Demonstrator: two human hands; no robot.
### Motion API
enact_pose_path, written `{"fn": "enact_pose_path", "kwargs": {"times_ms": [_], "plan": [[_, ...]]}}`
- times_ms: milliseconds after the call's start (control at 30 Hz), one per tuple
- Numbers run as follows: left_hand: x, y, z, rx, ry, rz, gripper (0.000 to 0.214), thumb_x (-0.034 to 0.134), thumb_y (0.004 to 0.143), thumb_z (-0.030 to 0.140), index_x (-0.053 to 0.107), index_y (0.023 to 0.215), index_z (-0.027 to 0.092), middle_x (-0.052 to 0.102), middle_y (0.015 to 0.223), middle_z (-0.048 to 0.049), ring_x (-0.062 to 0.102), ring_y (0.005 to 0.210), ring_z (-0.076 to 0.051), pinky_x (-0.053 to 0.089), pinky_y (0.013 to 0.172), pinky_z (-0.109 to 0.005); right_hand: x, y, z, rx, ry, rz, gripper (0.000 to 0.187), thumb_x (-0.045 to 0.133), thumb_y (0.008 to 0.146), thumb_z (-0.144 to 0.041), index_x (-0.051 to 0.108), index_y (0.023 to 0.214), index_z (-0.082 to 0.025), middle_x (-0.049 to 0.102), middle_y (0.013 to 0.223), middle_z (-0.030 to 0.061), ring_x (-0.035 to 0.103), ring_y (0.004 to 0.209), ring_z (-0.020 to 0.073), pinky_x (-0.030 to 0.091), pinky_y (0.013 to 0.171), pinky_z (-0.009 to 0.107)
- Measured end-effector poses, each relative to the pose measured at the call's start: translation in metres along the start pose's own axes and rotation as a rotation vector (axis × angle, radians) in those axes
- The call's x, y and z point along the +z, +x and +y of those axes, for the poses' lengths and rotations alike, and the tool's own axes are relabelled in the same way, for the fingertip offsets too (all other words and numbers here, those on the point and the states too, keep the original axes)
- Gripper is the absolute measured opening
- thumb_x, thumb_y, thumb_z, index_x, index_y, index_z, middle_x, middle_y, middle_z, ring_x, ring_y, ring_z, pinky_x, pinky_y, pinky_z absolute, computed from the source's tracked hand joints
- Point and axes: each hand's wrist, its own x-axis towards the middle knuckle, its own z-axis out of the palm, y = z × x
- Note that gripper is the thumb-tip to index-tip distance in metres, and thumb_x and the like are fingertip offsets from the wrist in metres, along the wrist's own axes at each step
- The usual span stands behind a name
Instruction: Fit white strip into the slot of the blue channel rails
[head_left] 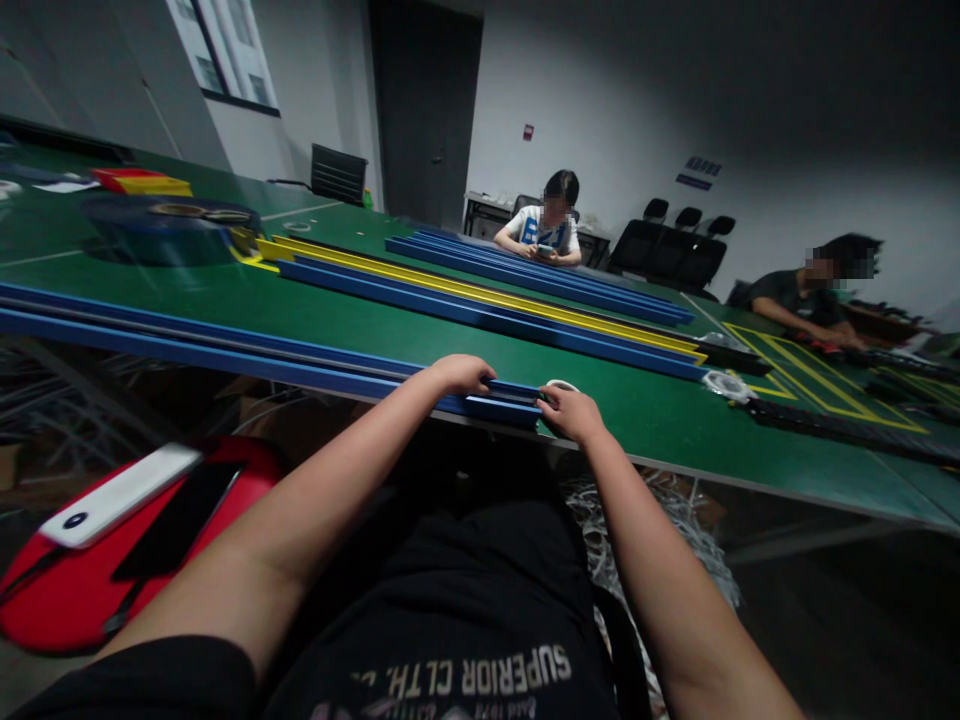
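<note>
Long blue strips (225, 352) lie along the near edge of a green table (645, 410). My left hand (463, 374) rests curled over the top of the strips close to their right end. My right hand (571, 412) is closed against that end (504, 405), fingers pinched on it. A small white roll of tape (561, 385) sits on the table just behind my right hand.
More blue and yellow strips (495, 300) lie across the table's middle. Another tape roll (726, 384) and black strips (825, 425) are at right. A red stool with a white phone (120, 495) stands at my left. Two people sit at the far side.
</note>
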Motion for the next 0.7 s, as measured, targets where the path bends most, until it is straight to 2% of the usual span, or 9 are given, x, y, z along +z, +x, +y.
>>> {"fn": "enact_pose_path", "kwargs": {"times_ms": [367,700], "plan": [[0.0015,0.0016,-0.0023,-0.009,-0.004,-0.013,0.033,0.057,0.077,0.043,0.072,0.105,0.033,0.074,0.09,-0.0002,0.063,0.076,-0.017,0.038,0.062,-0.024,-0.0028,0.0011,-0.0012,-0.033,-0.016,-0.042,0.049,0.039,0.092,-0.059,0.058,0.131,-0.035,0.068,0.114,0.0023,0.063,0.101,0.0209,0.047,0.087,0.031],[0.0019,0.0002,-0.0026,0.002,0.003,-0.002,0.032,0.057,0.076,0.042,0.073,0.103,0.032,0.074,0.086,-0.0005,0.062,0.072,-0.017,0.036,0.058,-0.024,-0.0013,0.0059,-0.0014,-0.007,-0.006,-0.056,0.048,0.043,0.089,-0.062,0.061,0.124,-0.035,0.07,0.108,0.0007,0.063,0.093,0.0206,0.046,0.078,0.03]]}}
